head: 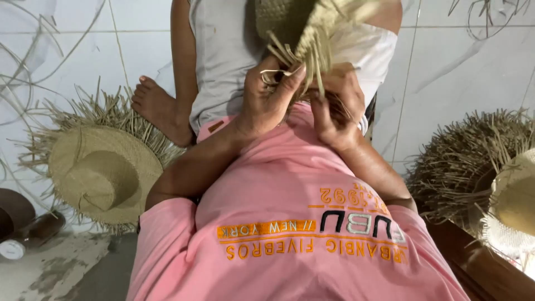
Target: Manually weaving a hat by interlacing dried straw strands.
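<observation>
White floor tiles [462,67] fill the room, and straw things lie on them. Biggest is the person's pink shirt [290,223], low in the middle. On the right sits a stack of unfinished straw hats [462,161] with loose ends sticking out all round. On the left lies one straw hat [103,173] with a shaggy edge, and a bare foot [156,106] rests just beside it.

Up in the middle is the half-woven hat [312,28], held over the lap in front of the grey shorts [223,61]. Its loose straw strips [290,56] hang down toward the hands.

The left hand [264,100] is closed, with thumb and finger pinched together on a thin strip. The right hand [334,108] is curled shut around a bunch of strips, touching the other hand.

To weave well here, I think each strip should be pulled snug and kept flat, going over one and under the next. The holding hand should keep the bunch tight so nothing slips. Dry straw can crack, so gentle bends seem best.
</observation>
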